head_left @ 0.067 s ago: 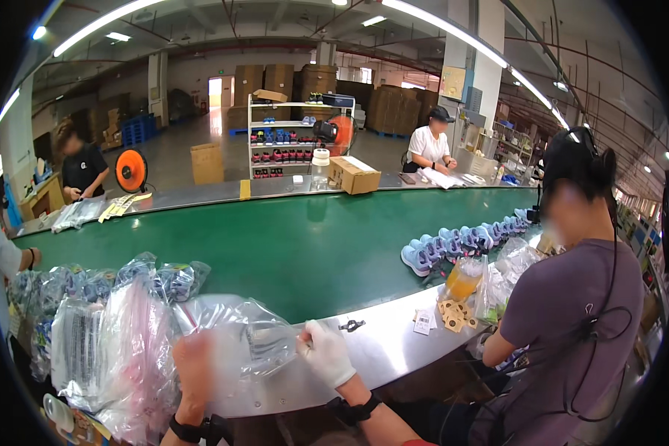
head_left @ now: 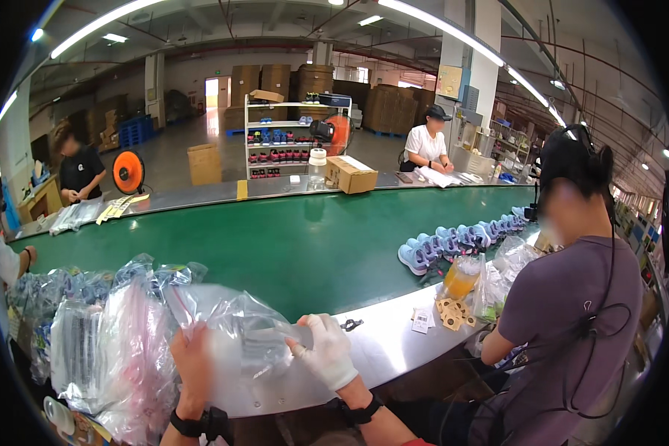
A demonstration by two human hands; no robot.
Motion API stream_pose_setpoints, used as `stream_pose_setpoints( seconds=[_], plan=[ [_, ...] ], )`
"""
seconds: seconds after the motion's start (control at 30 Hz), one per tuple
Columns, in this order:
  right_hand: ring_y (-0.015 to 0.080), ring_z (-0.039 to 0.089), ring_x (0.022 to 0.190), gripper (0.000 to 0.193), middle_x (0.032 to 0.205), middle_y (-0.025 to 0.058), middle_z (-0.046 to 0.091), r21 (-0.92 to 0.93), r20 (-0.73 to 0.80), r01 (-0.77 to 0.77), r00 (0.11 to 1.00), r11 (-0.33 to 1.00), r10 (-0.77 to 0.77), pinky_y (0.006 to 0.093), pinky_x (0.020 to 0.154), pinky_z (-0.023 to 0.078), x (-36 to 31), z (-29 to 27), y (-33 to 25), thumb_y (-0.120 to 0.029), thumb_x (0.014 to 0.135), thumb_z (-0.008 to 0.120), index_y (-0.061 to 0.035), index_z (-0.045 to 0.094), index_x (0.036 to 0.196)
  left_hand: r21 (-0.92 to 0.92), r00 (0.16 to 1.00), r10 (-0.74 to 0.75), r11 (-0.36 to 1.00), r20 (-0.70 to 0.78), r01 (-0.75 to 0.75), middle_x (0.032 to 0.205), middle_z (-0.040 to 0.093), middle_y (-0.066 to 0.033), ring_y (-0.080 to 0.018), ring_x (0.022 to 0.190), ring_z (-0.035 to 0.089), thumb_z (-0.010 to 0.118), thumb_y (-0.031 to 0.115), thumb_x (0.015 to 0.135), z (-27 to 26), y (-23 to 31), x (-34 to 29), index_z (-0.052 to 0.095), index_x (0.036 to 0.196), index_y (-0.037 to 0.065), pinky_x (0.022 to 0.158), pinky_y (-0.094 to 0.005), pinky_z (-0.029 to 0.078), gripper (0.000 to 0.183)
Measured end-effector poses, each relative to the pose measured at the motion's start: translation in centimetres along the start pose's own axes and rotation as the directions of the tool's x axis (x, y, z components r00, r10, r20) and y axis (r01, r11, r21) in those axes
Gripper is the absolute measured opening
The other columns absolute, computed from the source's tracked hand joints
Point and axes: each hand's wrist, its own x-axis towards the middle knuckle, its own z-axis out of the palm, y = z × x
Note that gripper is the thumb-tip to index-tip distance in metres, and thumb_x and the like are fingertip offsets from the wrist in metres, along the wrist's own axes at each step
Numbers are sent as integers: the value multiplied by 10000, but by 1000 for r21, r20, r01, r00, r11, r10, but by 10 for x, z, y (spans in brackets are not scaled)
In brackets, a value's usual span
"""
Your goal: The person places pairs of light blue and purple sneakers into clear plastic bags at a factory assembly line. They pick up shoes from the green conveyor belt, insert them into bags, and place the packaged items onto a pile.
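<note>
A clear plastic bag (head_left: pixel 254 325) stretches between my two hands, low over the metal edge of the work table. My left hand (head_left: pixel 192 364) is bare and partly blurred, its fingers closed on the bag's left side. On my right hand (head_left: pixel 325 355) is a white glove that leaves some fingertips uncovered; the hand pinches the bag's right end. I make out nothing inside the bag. Just left of my left hand lies a heap of flat clear bags (head_left: pixel 123 346). Behind that heap are bagged shoes (head_left: pixel 89 285).
A green conveyor belt (head_left: pixel 290 245) runs across, with a row of light-blue shoes (head_left: pixel 431 249) at its right. Paper tags (head_left: pixel 453 314), an orange-filled container (head_left: pixel 462 276) and a small black item (head_left: pixel 351 325) lie nearer. A co-worker (head_left: pixel 572 297) sits close on my right.
The plastic bag has risen slightly and bulges more between my hands. My right hand has shifted a little to the left, and its fingers have turned along the bag's edge.
</note>
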Motion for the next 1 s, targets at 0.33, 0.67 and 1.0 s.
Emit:
stream_pose_setpoints(
  seconds=[0.33,0.67,1.0],
  plan=[
    [310,592,727,152,801,121,613,363,384,257,835,895,-395,423,671,484,-3,58,5,-178,782,603,-49,609,862,-203,372,340,910,864,-361,699,581,-119,-264,622,601,531,16,782,59,47,-126,623,885,90,531,-357,454,157],
    [337,592,751,123,812,150,606,243,720,24,665,970,-197,434,683,474,-16,105,-2,-161,776,598,-43,583,809,283,922,227,905,313,-319,477,471,-124,-195,374,443,623,60,822,7,29,-11,582,777,14,401,-339,319,76],
    [295,617,758,149,755,133,611,503,566,-41,770,863,-294,385,684,467,-33,58,-15,-151,858,537,-16,591,822,295,997,9,955,76,-31,586,493,-21,-65,569,410,632,93,845,-3,-43,-29,566,744,-24,494,-254,315,168]
  ],
)
